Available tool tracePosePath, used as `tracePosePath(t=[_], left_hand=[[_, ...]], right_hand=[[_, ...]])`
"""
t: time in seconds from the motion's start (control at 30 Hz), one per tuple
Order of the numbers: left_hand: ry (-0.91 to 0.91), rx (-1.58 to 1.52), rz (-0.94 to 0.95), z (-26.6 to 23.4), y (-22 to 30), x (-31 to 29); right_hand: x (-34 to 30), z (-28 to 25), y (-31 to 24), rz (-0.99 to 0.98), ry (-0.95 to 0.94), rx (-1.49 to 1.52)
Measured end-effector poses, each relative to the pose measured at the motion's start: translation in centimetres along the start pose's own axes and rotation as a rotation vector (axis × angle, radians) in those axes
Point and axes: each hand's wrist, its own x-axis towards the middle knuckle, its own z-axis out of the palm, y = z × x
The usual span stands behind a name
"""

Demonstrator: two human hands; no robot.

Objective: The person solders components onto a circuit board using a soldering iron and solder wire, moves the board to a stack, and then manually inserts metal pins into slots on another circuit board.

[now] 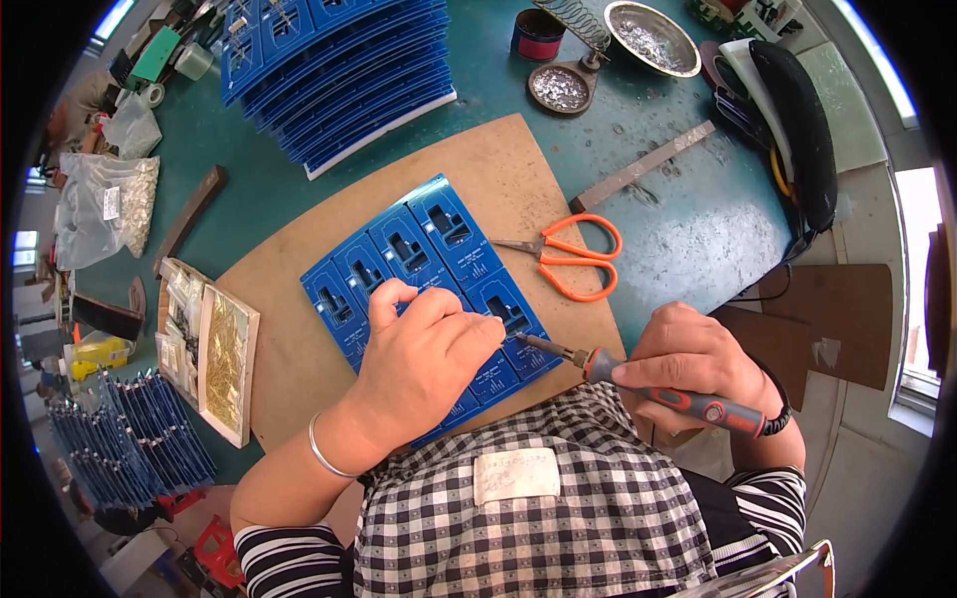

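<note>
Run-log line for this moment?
Left hand: over blue rectangular circuit panel | Right hand: gripping grey-red soldering iron | Iron tip: over panel

This is an electronics workshop: a soldering iron [688,404] meets a panel of blue circuit boards [467,261], more boards form a tall stack [364,95] at the far side and rows [130,439] at the left, and the worn green bench [688,234] carries a coiled iron stand [575,22] and a bag of small pale parts [140,204].
</note>
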Motion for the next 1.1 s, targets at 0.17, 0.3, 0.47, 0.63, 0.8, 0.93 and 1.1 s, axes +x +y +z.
tracePosePath(t=[0.17,0.3,0.47,0.63,0.8,0.93,1.1], left_hand=[[0.004,0.068,0.015,0.1,0.2,0.1],[0.017,0.035,0.007,0.3,0.0,-0.1],[0.018,-0.025,-0.031,0.2,0.1,-0.1],[0.022,-0.028,-0.03,0.3,0.0,0.0],[0.019,-0.04,-0.045,0.1,0.1,-0.3],[0.037,-0.064,-0.082,0.1,-0.4,-0.7],[0.032,-0.054,-0.117,-1.9,-0.4,-3.1]], right_hand=[[0.2,0.1,0.1,-0.006,-0.002,-0.014],[0.3,-0.1,-0.2,0.003,-0.01,-0.04],[0.5,-0.5,-0.1,0.007,-0.028,-0.016],[0.2,-0.9,1.3,0.005,-0.029,0.067],[-0.1,-1.5,0.5,-0.015,-0.061,0.15],[-0.3,-1.2,0.1,0.014,-0.02,0.167],[-0.1,-0.2,-0.6,0.006,-0.037,0.112]])
